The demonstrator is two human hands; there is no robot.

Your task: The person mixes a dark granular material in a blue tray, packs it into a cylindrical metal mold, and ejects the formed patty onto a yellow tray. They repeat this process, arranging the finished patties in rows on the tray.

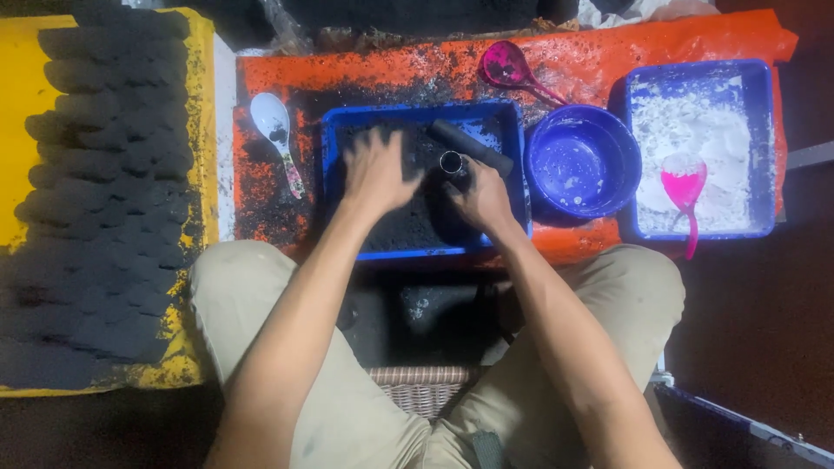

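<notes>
Now the left hand [375, 172] lies spread on black powder [408, 221]; the right hand's [482, 198] grip pinches a metal tube [452, 163].

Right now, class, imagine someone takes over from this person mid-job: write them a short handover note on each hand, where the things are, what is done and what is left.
Left hand: open, palm down on the black powder in the blue tray.
Right hand: gripping a small metal tube upright over the same tray.
A dark cylinder lies in the tray's far right corner.
Done: rows of black pressed pieces cover the yellow board on the left.
Left: plenty of black powder remains in the tray. The round blue bowl and the tray of white powder sit to the right, untouched.
</notes>
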